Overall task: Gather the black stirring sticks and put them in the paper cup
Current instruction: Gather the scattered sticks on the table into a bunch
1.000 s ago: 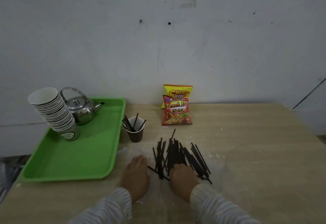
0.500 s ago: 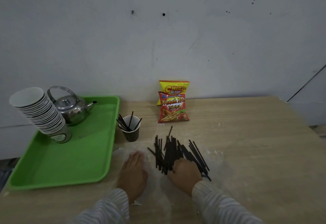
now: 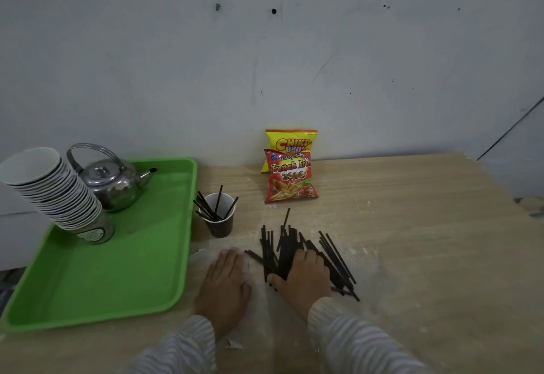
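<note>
Many sticks [image 3: 294,244] lie heaped just right of the cup [image 3: 220,219], which holds a few. Right hand [image 3: 303,278] rests flat on them, not clenched; left hand [image 3: 225,284] lies flat, empty. Better pinch a small aligned bundle.

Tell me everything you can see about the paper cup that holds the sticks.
The paper cup is small, dark brown outside and white inside. It stands upright on the wooden table, beside the green tray's right edge. Several black stirring sticks lean inside it, poking above the rim. Neither hand touches it.
</note>
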`<act>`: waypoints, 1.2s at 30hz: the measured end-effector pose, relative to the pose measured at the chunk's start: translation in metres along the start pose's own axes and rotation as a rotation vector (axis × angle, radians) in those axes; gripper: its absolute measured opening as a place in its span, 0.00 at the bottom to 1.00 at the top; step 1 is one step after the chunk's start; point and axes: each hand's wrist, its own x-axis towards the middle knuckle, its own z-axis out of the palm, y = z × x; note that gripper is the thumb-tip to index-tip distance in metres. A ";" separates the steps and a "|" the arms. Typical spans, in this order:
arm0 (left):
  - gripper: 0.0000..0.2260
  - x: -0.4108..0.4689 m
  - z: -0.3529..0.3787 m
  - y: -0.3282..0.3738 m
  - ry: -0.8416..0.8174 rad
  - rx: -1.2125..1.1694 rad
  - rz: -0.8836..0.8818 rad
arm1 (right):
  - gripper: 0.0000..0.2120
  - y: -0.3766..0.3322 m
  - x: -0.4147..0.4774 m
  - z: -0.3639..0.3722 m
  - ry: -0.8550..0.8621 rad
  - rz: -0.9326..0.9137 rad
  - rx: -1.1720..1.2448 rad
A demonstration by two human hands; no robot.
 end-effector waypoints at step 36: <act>0.26 -0.001 0.004 -0.014 -0.047 0.130 -0.011 | 0.13 -0.039 0.068 -0.002 -0.300 0.157 0.096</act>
